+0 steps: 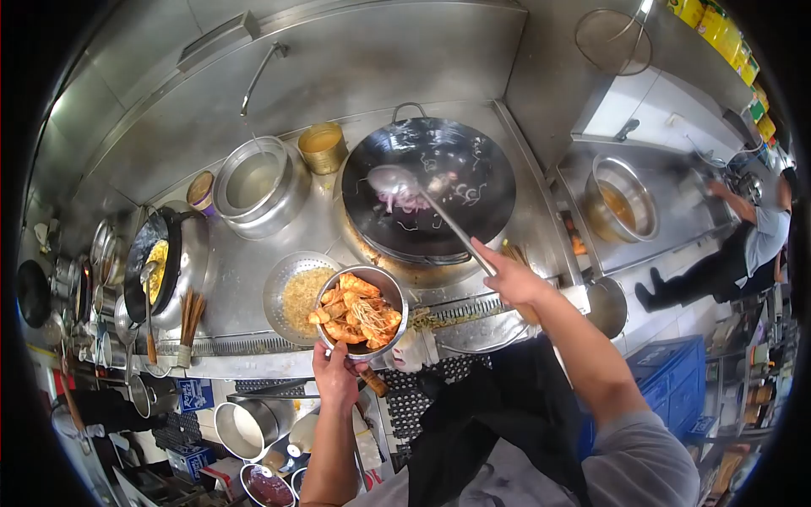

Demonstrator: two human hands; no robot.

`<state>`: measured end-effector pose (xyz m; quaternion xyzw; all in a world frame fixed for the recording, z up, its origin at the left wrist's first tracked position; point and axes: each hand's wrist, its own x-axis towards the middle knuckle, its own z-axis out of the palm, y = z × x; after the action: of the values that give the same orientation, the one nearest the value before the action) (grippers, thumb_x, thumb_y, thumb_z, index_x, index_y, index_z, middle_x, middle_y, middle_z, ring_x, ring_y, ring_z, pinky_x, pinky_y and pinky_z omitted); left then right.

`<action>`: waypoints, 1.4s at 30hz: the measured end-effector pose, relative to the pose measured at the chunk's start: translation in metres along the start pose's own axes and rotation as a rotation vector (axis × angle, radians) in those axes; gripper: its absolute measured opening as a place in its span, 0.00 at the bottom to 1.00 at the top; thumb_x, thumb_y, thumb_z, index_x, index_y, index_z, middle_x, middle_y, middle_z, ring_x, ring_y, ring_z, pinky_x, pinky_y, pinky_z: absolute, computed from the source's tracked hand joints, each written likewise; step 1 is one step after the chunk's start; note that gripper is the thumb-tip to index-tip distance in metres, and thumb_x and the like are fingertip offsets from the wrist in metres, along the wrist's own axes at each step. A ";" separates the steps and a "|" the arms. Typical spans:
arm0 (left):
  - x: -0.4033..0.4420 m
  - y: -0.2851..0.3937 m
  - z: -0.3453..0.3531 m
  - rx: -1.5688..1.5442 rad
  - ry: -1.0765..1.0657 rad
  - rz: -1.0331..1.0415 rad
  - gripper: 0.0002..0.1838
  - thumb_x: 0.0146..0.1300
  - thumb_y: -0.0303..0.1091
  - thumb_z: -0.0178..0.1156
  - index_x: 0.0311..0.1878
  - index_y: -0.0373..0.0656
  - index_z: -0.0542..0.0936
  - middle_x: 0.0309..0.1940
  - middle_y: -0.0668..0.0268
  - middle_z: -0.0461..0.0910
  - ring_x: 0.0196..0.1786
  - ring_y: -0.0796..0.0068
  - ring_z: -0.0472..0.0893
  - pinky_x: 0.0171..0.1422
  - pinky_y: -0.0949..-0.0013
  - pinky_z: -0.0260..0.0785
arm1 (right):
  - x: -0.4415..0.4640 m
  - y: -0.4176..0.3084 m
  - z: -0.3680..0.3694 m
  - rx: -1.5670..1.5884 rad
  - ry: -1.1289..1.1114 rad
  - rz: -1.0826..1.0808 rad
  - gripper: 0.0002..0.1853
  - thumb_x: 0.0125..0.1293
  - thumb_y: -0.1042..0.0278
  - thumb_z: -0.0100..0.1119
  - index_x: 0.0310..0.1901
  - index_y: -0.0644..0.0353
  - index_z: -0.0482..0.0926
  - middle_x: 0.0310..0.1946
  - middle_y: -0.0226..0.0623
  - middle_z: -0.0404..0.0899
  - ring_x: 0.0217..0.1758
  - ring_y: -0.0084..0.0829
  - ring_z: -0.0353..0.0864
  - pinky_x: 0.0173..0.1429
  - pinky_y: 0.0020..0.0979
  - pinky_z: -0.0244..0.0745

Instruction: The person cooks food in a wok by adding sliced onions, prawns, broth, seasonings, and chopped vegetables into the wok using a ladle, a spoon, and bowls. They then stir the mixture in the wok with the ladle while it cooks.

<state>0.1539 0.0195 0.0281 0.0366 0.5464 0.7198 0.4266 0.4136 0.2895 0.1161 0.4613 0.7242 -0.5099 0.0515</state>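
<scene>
My left hand (336,376) grips the rim of a steel bowl (397,291) heaped with orange fried prawns (359,313). The bowl is tilted toward me, near the front edge of the stove. With my right hand (514,275) I hold the long handle of a ladle (456,228), fingers wrapped round it. Its bowl end is down in a large black wok (465,152), at the left of the wok's hollow, beside pinkish-purple sliced pieces (405,201) that look like onion. Paler bits lie scattered in the wok.
Left of the bowl sits a perforated strainer (274,291) with golden crumbs. Behind stand a large pot (245,190) under a tap (251,84) and a yellowish tin (323,149). Another wok (173,296) with yellow food is farther left. A person (752,237) works at the right sink.
</scene>
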 end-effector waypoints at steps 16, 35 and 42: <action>-0.020 0.014 -0.034 0.000 0.128 0.074 0.11 0.75 0.34 0.56 0.57 0.47 0.71 0.46 0.61 0.83 0.34 0.71 0.86 0.30 0.73 0.79 | 0.006 0.038 -0.039 -0.436 0.407 0.063 0.46 0.66 0.73 0.52 0.83 0.37 0.45 0.54 0.66 0.80 0.57 0.62 0.80 0.66 0.50 0.73; 0.196 0.045 0.158 0.806 -0.130 0.348 0.12 0.73 0.38 0.58 0.48 0.38 0.76 0.43 0.51 0.80 0.38 0.60 0.88 0.38 0.59 0.83 | -0.049 0.124 -0.048 -0.163 0.223 0.020 0.48 0.67 0.71 0.55 0.83 0.40 0.40 0.41 0.66 0.83 0.44 0.62 0.85 0.52 0.55 0.77; 0.250 -0.022 0.240 1.486 0.018 0.695 0.13 0.61 0.29 0.63 0.50 0.48 0.81 0.69 0.36 0.68 0.63 0.38 0.78 0.66 0.48 0.75 | -0.064 0.227 -0.031 -0.006 0.366 -0.307 0.45 0.65 0.73 0.53 0.83 0.45 0.48 0.41 0.66 0.84 0.43 0.62 0.86 0.50 0.51 0.77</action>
<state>0.1325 0.3658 0.0029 0.4710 0.8416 0.2615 0.0395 0.6261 0.2867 0.0085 0.4302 0.7847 -0.4176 -0.1574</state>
